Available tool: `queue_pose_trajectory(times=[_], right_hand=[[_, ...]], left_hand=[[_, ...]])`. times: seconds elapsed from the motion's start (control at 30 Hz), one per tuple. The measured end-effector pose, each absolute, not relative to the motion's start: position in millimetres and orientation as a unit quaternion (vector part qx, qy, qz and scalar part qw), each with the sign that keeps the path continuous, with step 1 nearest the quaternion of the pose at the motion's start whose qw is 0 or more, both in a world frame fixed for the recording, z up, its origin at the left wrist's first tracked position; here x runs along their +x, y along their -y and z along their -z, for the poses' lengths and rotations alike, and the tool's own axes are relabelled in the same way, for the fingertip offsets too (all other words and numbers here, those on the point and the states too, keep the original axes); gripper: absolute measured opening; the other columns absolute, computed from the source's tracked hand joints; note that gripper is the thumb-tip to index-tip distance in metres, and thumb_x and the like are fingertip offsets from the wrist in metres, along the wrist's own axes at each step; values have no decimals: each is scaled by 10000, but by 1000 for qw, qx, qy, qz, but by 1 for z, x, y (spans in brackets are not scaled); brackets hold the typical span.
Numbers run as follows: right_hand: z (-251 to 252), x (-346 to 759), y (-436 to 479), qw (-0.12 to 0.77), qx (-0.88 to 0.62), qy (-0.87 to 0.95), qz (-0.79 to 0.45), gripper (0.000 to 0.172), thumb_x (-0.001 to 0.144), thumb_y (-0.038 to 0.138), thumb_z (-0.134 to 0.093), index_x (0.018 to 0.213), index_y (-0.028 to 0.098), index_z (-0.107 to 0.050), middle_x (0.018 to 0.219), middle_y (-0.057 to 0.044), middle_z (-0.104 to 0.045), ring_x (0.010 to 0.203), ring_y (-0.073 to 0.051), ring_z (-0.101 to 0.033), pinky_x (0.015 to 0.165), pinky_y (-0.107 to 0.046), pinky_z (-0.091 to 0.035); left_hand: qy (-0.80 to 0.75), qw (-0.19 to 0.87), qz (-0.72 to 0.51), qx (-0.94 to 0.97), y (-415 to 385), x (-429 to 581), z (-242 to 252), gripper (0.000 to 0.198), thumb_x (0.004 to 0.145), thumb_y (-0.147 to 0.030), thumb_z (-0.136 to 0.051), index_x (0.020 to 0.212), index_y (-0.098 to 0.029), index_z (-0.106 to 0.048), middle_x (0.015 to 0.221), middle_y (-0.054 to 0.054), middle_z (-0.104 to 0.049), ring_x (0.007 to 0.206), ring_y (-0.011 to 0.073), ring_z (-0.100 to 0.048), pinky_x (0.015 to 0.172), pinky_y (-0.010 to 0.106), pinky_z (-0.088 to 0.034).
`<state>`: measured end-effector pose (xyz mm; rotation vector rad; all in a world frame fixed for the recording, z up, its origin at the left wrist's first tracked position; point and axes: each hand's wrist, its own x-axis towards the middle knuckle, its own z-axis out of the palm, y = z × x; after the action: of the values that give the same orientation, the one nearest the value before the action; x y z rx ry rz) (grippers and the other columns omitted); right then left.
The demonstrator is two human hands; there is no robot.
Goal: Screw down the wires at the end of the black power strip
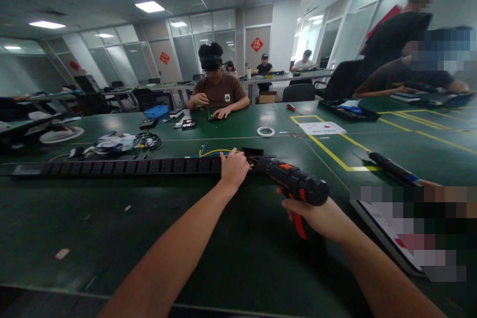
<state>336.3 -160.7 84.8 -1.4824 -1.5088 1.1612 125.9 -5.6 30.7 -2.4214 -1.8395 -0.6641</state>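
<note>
A long black power strip with a row of sockets lies across the green table. My left hand grips it near its right end, the fingers closed over the top. Yellow and blue wires show just behind that hand. In my right hand is a black and orange cordless drill, held by its grip. Its nose points left at the right end of the strip, close to my left fingers. Whether the tip touches the strip I cannot tell.
Across the table a person handles a small part. A white ring and a paper sheet lie beyond the strip. Bundled cables sit behind it at left. At right are a black pen-like tool and a flat white-edged object.
</note>
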Motion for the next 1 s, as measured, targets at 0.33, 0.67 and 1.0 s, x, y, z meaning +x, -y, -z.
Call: queue_pose_trajectory(times=[0.33,0.67,1.0], right_hand=[[-82,339,156,344,-582,574,-462,360,723,354,-773,1055,221,-727,642,14,-707,641,-249,-736,638,-354,-574],[-80,341,156,343,-582,575,-462,351,734,361,-770,1049,209,-739,639,15,-699,634,-245,-731,634,-353,-564],[-83,340,158,335,-590,574,-458,384,729,346,-773,1088,216,-728,648,21,-702,655,-244,-735,651,-354,-571]], left_hand=[[573,50,232,-784,22,100,-44,257,1048,-222,-629,1090,-251,-881,1310,84,-770,1267,262,-653,1134,384,-528],[669,-103,209,-706,22,131,-35,326,1054,-406,-633,1262,-290,-856,1861,85,-326,1739,445,-181,1361,695,-231],[688,-47,235,-684,14,131,-26,313,1085,-375,-589,1182,-315,-881,1848,32,-364,1737,450,-184,1354,739,-222]])
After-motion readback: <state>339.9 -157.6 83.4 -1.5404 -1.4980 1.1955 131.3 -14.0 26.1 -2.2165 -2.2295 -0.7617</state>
